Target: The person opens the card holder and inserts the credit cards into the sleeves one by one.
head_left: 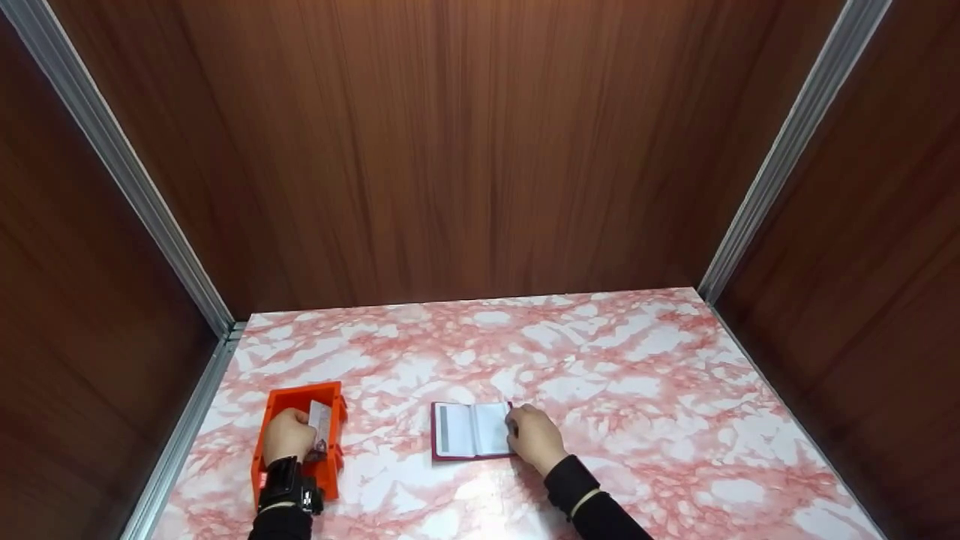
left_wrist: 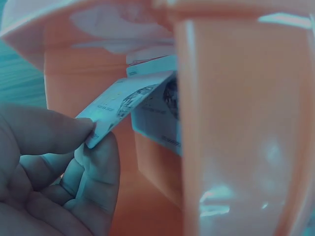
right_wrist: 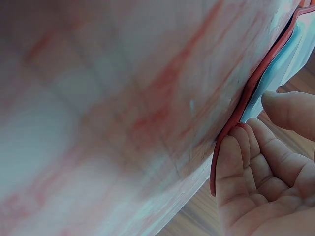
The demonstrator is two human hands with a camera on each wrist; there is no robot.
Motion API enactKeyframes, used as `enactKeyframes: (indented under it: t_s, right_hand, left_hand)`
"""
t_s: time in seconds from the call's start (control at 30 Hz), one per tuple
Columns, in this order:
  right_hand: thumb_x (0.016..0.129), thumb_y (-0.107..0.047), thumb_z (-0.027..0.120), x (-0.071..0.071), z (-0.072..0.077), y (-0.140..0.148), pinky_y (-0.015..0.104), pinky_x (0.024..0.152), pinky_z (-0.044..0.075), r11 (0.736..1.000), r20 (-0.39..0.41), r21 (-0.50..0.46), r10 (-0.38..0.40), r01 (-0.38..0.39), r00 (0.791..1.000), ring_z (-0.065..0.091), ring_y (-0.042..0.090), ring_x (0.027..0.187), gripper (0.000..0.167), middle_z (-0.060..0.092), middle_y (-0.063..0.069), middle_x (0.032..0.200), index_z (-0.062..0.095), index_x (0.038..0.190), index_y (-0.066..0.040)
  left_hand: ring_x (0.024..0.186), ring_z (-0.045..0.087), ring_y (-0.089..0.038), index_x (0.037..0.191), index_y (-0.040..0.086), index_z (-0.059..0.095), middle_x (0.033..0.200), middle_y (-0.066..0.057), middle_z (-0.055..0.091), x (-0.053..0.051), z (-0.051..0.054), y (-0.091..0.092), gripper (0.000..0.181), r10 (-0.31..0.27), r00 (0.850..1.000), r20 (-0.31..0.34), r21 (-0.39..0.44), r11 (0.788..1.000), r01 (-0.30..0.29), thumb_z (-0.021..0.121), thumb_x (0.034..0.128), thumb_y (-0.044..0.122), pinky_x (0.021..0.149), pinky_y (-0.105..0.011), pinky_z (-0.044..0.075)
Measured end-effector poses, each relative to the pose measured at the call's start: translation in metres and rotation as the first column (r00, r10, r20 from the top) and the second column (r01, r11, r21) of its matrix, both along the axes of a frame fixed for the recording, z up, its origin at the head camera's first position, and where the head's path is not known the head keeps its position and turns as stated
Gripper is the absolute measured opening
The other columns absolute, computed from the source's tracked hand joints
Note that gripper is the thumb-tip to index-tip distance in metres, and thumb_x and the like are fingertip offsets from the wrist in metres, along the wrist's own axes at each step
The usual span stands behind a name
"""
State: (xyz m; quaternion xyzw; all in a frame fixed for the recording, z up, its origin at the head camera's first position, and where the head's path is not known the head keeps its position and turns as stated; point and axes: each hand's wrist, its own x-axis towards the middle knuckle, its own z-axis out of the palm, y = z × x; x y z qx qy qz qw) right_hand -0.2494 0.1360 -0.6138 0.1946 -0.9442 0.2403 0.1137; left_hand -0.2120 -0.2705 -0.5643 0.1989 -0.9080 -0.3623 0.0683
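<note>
The card, pale with dark print, its lettering illegible, is pinched by the left hand; the right hand holds a red-covered booklet.

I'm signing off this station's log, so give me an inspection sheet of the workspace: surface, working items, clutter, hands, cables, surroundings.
Surface: table with a red-and-white marbled pattern.
Job's things: orange bin at left, more cards inside; booklet lying open, dark red cover.
Clutter: nothing seen.
Hands: left hand pinches a card at the bin; right hand touches the booklet's right edge.
Cables: nothing seen.
Surroundings: brown wood-grain panels, metal rails at the corners.
</note>
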Motion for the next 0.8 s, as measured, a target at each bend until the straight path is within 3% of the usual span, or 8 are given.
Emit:
enactKeyframes:
  t_s: [0.4, 0.8]
  right_hand:
    - [0.072, 0.002, 0.072, 0.001, 0.001, 0.001, 0.039, 0.064, 0.05, 1.0, -0.029, -0.006, 0.02, -0.02, 0.999, 0.061, 0.028, 0.074, 0.019, 0.059, 0.005, 0.082, 0.068, 0.089, -0.004]
    - [0.075, 0.001, 0.074, 0.001, 0.0, 0.001, 0.039, 0.066, 0.051, 1.0, -0.022, -0.005, 0.023, -0.023, 0.999, 0.061, 0.027, 0.075, 0.018, 0.058, 0.005, 0.083, 0.069, 0.091, -0.003]
  left_hand:
    - [0.086, 0.059, -0.043, 0.098, -0.011, 0.063, 0.093, -0.027, 0.064, 0.004, 0.017, -0.004, 0.027, -0.002, 0.993, -0.115, -0.018, 1.0, 0.0, 0.049, 0.0767, -0.001, 0.079, -0.052, 0.045]
    - [0.086, 0.059, -0.041, 0.1, -0.011, 0.064, 0.092, -0.024, 0.066, 0.004, 0.033, -0.001, 0.026, -0.006, 0.985, -0.17, -0.007, 1.0, 0.005, 0.049, 0.0818, -0.001, 0.077, -0.05, 0.045]
